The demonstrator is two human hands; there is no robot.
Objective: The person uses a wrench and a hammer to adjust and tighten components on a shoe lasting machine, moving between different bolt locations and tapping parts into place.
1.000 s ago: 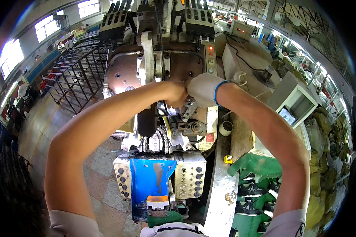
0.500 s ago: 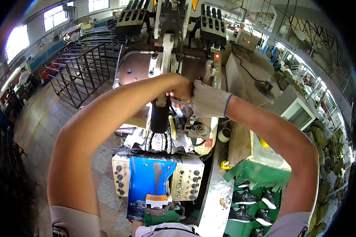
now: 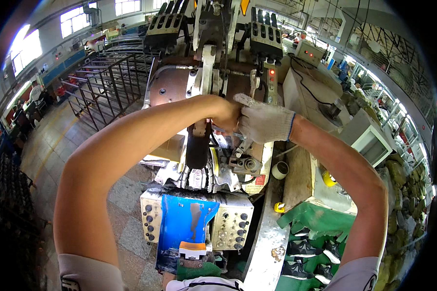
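machine (image 3: pixel 194 177): stood straight ahead of the person, filling the middle of the view from the upper edge down to the blue guard (image 3: pixel 182 218). left hand (image 3: pixel 224 112), bare, reached in above the dark block (image 3: pixel 197 150). right hand (image 3: pixel 267 122), in a white glove (image 3: pixel 279 123), met it from the right; the two touched or overlapped just below a lever (image 3: pixel 254 82). one gloved finger lay nearly straight, pointing up and left. grip: could not tell for either hand; the left fingertips were hidden, as was anything under the glove.

step in hand, by judgement: close two-handed work at the middle of the machine, possibly one hand steadying while the other worked. next move, as judged, called for a steady hold and fingers clear of the mechanism.

versus half a second earlier: hands were together at about the same spot. the gloved finger stood out more clearly; a pale bar formerly seen beneath the hands was harder to make out. machine sat slightly further right in view, probably from head motion. a yellow object (image 3: pixel 328 178) beside the right forearm (image 3: pixel 340 155) showed more fully. cup (image 3: pixel 279 169) and shoes (image 3: pixel 301 250) kept their places at right.
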